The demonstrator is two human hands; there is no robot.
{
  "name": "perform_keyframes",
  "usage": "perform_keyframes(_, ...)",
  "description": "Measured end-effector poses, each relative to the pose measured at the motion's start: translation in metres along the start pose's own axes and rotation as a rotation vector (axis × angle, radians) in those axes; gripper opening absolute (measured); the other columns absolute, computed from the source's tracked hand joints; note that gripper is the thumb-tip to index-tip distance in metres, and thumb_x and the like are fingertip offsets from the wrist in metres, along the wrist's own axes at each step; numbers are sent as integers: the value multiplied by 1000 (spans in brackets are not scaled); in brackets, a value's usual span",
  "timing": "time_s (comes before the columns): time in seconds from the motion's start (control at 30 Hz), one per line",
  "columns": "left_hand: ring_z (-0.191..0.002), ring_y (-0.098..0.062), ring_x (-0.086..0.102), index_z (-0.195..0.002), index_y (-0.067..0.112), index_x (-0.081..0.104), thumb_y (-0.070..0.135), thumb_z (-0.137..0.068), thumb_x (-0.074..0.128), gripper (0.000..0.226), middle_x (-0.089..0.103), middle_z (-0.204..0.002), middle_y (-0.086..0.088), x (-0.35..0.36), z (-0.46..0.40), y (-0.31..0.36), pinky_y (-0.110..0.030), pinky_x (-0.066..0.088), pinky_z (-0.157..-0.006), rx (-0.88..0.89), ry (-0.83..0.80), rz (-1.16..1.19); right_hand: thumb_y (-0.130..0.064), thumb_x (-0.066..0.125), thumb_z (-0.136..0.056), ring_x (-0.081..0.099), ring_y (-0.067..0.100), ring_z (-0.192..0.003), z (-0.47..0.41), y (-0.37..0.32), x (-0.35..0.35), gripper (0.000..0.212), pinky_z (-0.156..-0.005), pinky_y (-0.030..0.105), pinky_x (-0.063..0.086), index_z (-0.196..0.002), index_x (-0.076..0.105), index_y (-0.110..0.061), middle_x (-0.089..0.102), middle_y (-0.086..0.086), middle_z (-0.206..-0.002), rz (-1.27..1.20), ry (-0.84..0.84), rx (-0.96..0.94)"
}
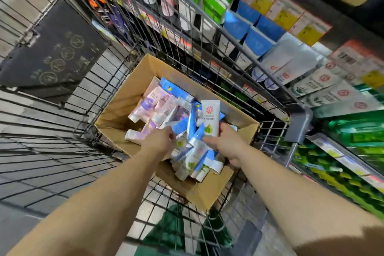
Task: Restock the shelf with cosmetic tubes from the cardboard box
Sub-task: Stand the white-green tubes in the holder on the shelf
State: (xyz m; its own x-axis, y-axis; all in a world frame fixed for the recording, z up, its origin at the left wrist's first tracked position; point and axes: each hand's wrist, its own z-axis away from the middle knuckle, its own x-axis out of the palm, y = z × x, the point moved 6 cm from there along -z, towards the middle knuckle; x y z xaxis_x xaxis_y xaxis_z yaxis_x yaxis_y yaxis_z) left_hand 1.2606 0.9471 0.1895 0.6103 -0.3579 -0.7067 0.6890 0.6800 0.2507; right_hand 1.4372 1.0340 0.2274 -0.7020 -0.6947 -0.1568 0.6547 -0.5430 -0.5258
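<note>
right hand (226, 143) grip — clasps white tube (211, 119) | left hand (160, 143) grip — unclear, in cardboard box (116, 110)

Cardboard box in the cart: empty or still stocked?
Still stocked. The cardboard box holds a loose pile of tubes; the right hand holds one white tube upright over it.

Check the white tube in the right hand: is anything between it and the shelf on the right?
Yes. The right hand grips the white tube upright above the cardboard box, inside the wire cart. The cart's side wall stands between the tube and the shelf, so the tube probably has to go over its top rail.
</note>
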Motion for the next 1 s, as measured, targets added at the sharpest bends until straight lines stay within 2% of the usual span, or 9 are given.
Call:
perform_keyframes(0.13, -91, -25, 55, -104, 18, 51, 27, -96, 51, 13, 61, -103, -9, 0, 3, -4, -29, 40, -73, -2, -55, 71, -15, 73, -80, 64, 27, -97, 5, -4, -3, 26, -88, 51, 54, -97, 56, -24, 67, 10, -108, -22, 3, 1)
perform_keyframes(0.27, -78, -24, 57, -99, 15, 52, 27, -94, 58, 14, 63, -94, -11, -30, 17, 9, -33, 46, -69, 24, -78, 435, -11, 69, -85, 63, 21, -95, 20, -17, -5, 27, -81, 36, 54, -107, 56, -17, 65, 5, -110, -92, -2, -29)
perform_keyframes(0.37, -76, -23, 59, -92, 14, 53, 31, -92, 60, 19, 64, -89, -10, -75, 38, 45, -37, 52, -69, 86, -82, 689, -9, 65, -88, 64, 23, -100, 43, -34, 0, 23, -82, 39, 56, -108, 56, -17, 65, 4, -111, -207, -43, -36)
perform_keyframes(0.47, -67, -21, 53, -86, 18, 46, 31, -94, 58, 19, 58, -77, -6, -120, 65, 89, -32, 46, -62, 104, -94, 890, -7, 61, -91, 62, 21, -102, 72, -62, -3, 26, -77, 39, 57, -115, 55, -14, 65, 8, -116, -349, -68, -75)
perform_keyframes(0.63, -84, -23, 55, -96, 21, 59, 20, -93, 57, 4, 61, -93, -9, -168, 123, 159, -31, 47, -70, 270, -321, 1007, -7, 66, -87, 64, 19, -110, 127, -106, -52, 39, -61, 34, 57, -124, 53, -11, 67, 7, -120, -549, 21, -214)
perform_keyframes(0.73, -89, -24, 63, -119, 26, 58, 10, -89, 62, 35, 67, -106, -7, -182, 155, 193, -40, 52, -75, 398, -480, 1007, -6, 65, -87, 64, 21, -109, 166, -112, -91, 40, -68, 36, 57, -125, 55, -13, 67, 11, -120, -577, 74, -272)
perform_keyframes(0.87, -78, -24, 68, -114, 23, 61, 0, -85, 63, 37, 72, -99, -8, -189, 202, 253, -41, 54, -75, 541, -535, 963, -6, 67, -81, 63, 28, -113, 225, -99, -141, 42, -103, 50, 45, -122, 59, -10, 69, 12, -116, -625, 118, -353)
perform_keyframes(0.93, -76, -23, 70, -113, 13, 64, -3, -82, 64, 35, 74, -96, -11, -185, 227, 287, -36, 57, -70, 580, -547, 950, -3, 66, -79, 64, 32, -109, 256, -86, -168, 40, -102, 51, 44, -118, 61, -8, 69, 15, -115, -682, 154, -393)
perform_keyframes(1.0, -71, -19, 70, -99, 10, 72, 5, -76, 67, 24, 74, -90, -11, -174, 260, 322, -29, 59, -63, 615, -613, 884, -11, 74, -59, 64, 35, -110, 286, -67, -197, 67, -102, 54, 44, -124, 57, -7, 67, 18, -117, -741, 208, -424)
